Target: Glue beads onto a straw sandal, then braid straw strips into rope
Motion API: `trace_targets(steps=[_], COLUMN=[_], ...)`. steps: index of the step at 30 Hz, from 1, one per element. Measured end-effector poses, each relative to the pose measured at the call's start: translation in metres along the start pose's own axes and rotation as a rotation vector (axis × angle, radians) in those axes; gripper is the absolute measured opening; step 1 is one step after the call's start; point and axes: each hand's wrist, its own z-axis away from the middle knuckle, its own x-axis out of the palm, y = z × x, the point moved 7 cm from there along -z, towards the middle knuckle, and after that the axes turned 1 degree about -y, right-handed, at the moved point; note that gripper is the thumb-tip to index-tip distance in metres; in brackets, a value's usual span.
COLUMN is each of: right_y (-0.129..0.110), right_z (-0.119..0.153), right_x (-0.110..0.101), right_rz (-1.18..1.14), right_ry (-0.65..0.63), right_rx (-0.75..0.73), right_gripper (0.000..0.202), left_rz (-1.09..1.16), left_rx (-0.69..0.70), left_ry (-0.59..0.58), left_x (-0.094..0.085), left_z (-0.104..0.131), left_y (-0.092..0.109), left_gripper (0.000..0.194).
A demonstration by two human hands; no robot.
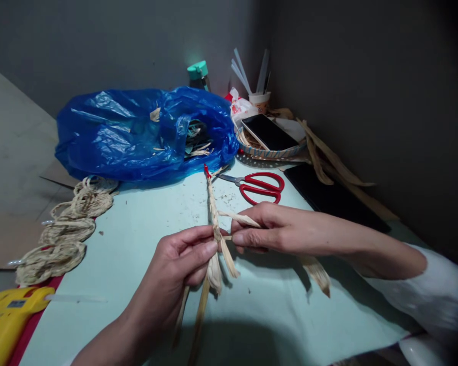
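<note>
A pale braid of dried husk-like strips runs away from me, its far end bound in red. My left hand is closed, pinching the braid's near end between thumb and fingers. Loose strip ends fan out below that grip, and longer ones hang toward the table edge. To the right, my right hand is closed on a strip that leads off the braid; its tail sticks out beneath the wrist. Red-handled scissors lie just beyond my right hand, blades toward the braid's far end.
A blue plastic bag fills the back left. Coiled braided cords line the left edge, near a yellow glue gun. At back right are a phone on a basket, a cup of sticks and a dark flat tablet-like slab.
</note>
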Motion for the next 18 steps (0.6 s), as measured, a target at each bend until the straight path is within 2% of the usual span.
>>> trace_targets(steps=[5, 7, 9, 11, 13, 14, 16, 18], right_y=[-0.010, -0.013, -0.018, -0.023, -0.025, -0.024, -0.022, -0.019], right_z=[0.013, 0.018, 0.020, 0.021, 0.025, 0.027, 0.026, 0.020], right_x=[-0.023, -0.027, -0.020, 0.001, 0.029, 0.040, 0.051, 0.052], right_rz=[0.034, 0.031, -0.002, -0.057, -0.086, -0.082, -0.031, 0.029], right_ry=[0.262, 0.286, 0.187, -0.055, -0.334, -0.430, -0.477, -0.408], right_rx=[0.005, 0.000, -0.023, -0.019, 0.037, 0.070, 0.101, 0.085], right_gripper=[0.031, 0.038, 0.043, 0.045, 0.044, 0.041, 0.036, 0.033], left_rz=[-0.038, -0.033, -0.017, 0.011, 0.053, 0.074, 0.104, 0.116], left_rx=[0.049, 0.056, 0.075, 0.102, 0.124, 0.129, 0.130, 0.130], left_ry=[0.027, 0.037, 0.041, 0.050, 0.060, 0.060, 0.045, 0.017], left_x=[-0.004, -0.004, -0.004, -0.004, -0.005, -0.004, -0.002, 0.001], left_z=[0.002, 0.002, 0.002, 0.001, 0.000, -0.001, -0.002, -0.003], left_y=[0.005, 0.006, 0.006, 0.006, 0.005, 0.004, 0.003, 0.004], left_gripper=[0.029, 0.027, 0.025, 0.024, 0.024, 0.024, 0.022, 0.022])
